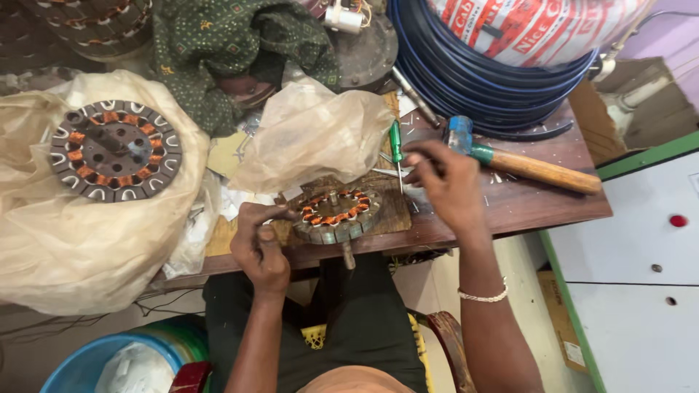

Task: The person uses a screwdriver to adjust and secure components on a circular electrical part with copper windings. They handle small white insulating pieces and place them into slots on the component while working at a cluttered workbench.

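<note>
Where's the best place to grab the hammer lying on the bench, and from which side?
Probably the bare wooden handle of the hammer, taken from above near mid-length. It lies flat and unobstructed, running toward the table's right end, while its head sits crowded against the cable coil and right hand.

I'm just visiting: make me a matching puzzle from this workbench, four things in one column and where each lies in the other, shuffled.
Things:
1. hammer
2. green screwdriver
3. large wound disc
4. small wound ring

Places:
A. on a crumpled plastic bag at the far left
B. at the table's near edge, between the left hand and the right hand
C. on the table to the right of the right hand
D. just left of the right hand's fingers, handle pointing away

Pairs: 1-C, 2-D, 3-A, 4-B
</note>
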